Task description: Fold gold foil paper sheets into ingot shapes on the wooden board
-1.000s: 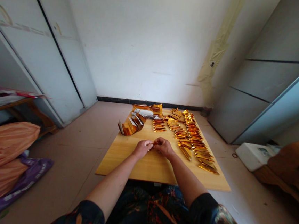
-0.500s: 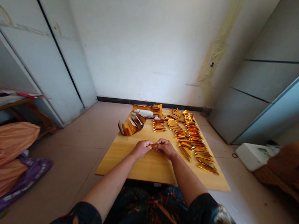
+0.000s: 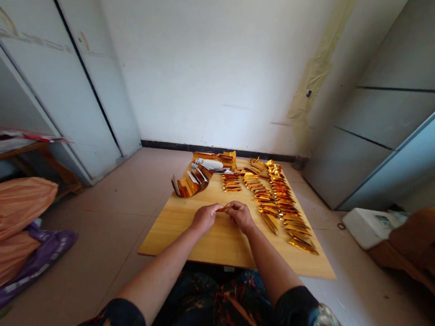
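Observation:
Between my fingertips, over the front middle of the wooden table (image 3: 180, 236), is a small gold foil paper piece (image 3: 221, 210). My left hand (image 3: 205, 217) pinches its left end, and my right hand (image 3: 239, 214) grips the right end. The fingers partly hide it. Rows of folded gold foil pieces (image 3: 280, 201) run down the table's right side. A shorter stack of them (image 3: 231, 182) lies beyond my hands. At the left stands a curved bundle of gold sheets (image 3: 188, 185), with a white roll (image 3: 209, 164) behind it.
A white wall (image 3: 218, 71) rises behind the table. Grey cabinets (image 3: 81, 70) stand at the left, and a tall grey appliance (image 3: 373, 121) at the right. Orange cloth (image 3: 7, 210) lies at the lower left. A white box (image 3: 366, 228) sits at the right.
My hands have shifted slightly, and the foil piece between them shows at a different angle. The stacks on the table have not moved.

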`<state>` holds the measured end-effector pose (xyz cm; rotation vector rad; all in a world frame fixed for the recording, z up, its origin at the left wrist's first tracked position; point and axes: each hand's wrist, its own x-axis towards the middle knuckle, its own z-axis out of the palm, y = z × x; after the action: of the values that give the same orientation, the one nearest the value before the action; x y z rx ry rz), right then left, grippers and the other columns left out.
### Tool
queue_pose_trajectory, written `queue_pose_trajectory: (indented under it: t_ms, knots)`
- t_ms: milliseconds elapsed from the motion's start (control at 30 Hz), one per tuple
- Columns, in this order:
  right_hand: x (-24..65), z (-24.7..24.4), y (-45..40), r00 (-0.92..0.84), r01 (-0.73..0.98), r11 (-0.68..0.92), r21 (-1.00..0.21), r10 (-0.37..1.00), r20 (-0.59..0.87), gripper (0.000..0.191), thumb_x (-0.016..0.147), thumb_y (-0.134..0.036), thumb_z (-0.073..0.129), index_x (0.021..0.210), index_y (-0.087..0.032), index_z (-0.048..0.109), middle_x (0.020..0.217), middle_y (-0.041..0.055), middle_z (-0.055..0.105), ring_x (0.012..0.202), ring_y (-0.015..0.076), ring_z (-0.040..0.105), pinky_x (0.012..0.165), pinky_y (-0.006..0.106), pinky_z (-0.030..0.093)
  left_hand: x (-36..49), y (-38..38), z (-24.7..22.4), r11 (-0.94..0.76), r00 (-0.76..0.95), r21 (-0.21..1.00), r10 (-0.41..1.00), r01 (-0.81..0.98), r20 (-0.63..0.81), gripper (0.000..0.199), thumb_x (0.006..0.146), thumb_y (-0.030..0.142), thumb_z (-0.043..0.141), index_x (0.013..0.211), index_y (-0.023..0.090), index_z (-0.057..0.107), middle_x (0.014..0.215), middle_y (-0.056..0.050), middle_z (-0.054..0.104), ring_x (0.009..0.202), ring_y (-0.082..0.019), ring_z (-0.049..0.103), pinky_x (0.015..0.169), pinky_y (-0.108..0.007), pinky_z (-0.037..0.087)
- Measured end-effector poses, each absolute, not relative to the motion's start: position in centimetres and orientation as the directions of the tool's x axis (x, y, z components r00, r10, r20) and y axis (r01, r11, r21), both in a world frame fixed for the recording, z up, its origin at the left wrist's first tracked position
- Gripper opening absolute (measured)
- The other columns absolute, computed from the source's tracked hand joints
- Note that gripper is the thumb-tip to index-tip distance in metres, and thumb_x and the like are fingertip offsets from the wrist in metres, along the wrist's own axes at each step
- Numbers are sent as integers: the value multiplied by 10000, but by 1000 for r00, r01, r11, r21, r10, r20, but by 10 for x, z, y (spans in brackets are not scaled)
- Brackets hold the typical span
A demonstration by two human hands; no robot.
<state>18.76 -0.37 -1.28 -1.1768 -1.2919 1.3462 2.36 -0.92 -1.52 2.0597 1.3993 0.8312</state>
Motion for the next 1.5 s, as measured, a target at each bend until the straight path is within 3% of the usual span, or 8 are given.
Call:
queue_pose_trajectory:
  t_ms: [133,300,600,833,1200,1500]
  knots:
    - [186,-11,-7,-171,-68,-98,-993,982,-85,235,570,-332,664,733,-200,561,507,-45,582,445,110,522,455,219,404,25,-12,-12,-351,270,587,937,730,223,455,763,31,417,1093,239,653,1057,-38,701,951,-187,644,837,-276,478]
    - [188,-10,-9,-173,-99,-144,-985,977,-125,286,525,-297,721,742,-187,571,595,-11,655,518,123,587,542,234,470,26,-10,-21,-425,307,577,905,698,295,513,726,-26,403,1096,235,644,1075,-25,695,997,-162,631,894,-267,472]
    - [190,-15,-6,-166,-163,-172,-971,975,-145,310,510,-294,746,740,-188,568,567,-16,657,536,141,622,571,251,495,28,-5,-31,-489,318,659,872,571,371,454,697,-31,433,1028,183,659,1043,-32,703,971,-143,641,912,-266,497]
    - [190,-16,-5,-170,-189,-173,-967,975,-141,324,507,-295,767,741,-185,571,595,-21,657,552,145,632,583,256,500,30,-11,-22,-460,310,704,887,541,341,303,766,126,505,1018,166,667,1015,-59,708,940,-175,653,874,-291,515]
    - [196,-18,-5,-241,-247,-188,-951,962,-128,406,490,-306,819,789,-179,576,670,-7,688,590,134,653,622,251,516,25,-7,-23,-334,263,836,935,436,236,317,737,171,535,1019,164,680,1047,-49,708,986,-189,646,918,-312,501]
    - [194,-18,-5,-247,-252,-169,-953,963,-105,361,483,-239,768,787,-192,579,665,-9,694,602,137,646,605,242,501,28,-7,-23,-328,239,853,939,406,247,369,690,90,542,1027,158,677,1053,-59,706,974,-181,652,921,-311,502]
